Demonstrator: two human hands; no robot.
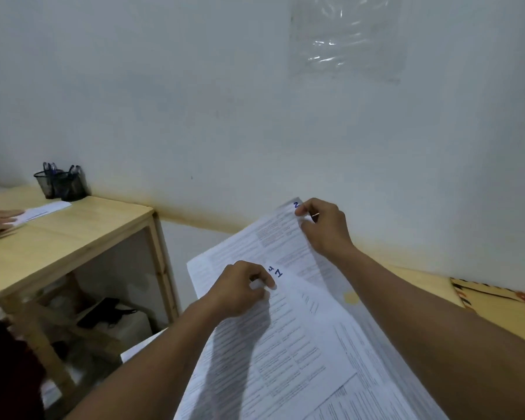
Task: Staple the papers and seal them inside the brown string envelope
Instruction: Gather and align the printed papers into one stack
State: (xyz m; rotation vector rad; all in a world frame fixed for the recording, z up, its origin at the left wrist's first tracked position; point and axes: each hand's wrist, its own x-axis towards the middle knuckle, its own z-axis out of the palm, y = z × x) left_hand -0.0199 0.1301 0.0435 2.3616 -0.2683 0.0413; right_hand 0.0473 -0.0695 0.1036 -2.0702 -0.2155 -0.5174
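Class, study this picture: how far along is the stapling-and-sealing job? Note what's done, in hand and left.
Done: nothing visibly; no staple shows. In hand: the left hand pinches sheet 1 and the right hand pinches sheet 2, apparently ordering them. Left: stapling (no stapler in view), then filling and sealing the envelope lying at the right.

Pale wall [194,101] with a crinkly plastic sheet [346,37] stuck up, wooden table [73,234] off left, mesh pen cups [62,184] on it.

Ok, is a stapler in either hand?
No, the left hand pinches the sheet marked 1, the right hand the sheet marked 2.
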